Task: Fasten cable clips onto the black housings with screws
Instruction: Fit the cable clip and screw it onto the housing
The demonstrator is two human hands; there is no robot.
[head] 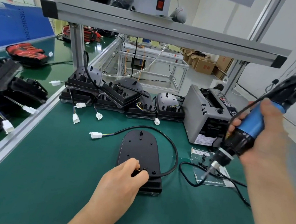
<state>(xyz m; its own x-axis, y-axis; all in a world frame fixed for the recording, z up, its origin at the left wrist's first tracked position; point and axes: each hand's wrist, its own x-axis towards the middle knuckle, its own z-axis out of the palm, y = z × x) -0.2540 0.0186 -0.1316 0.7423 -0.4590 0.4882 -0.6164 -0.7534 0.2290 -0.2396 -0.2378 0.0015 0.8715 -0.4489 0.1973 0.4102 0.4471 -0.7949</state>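
Note:
A black housing [139, 152] lies flat on the green mat, rounded end away from me. Its black cable [173, 148] loops round the right side to a white connector [96, 135]. My left hand [126, 177] rests on the housing's near end, fingertips pinching a small black cable clip [144, 169] against it. My right hand [260, 135] grips a blue and black electric screwdriver [244, 132], tilted, with its bit [207, 171] hovering over several small black screws [203, 162] on a plastic bag to the right of the housing.
Several finished black housings [123, 98] with white connectors are stacked at the back of the mat. A grey tape dispenser [210, 116] stands at the back right. More housings [4, 89] lie on the left bench. An aluminium shelf [151, 29] runs overhead.

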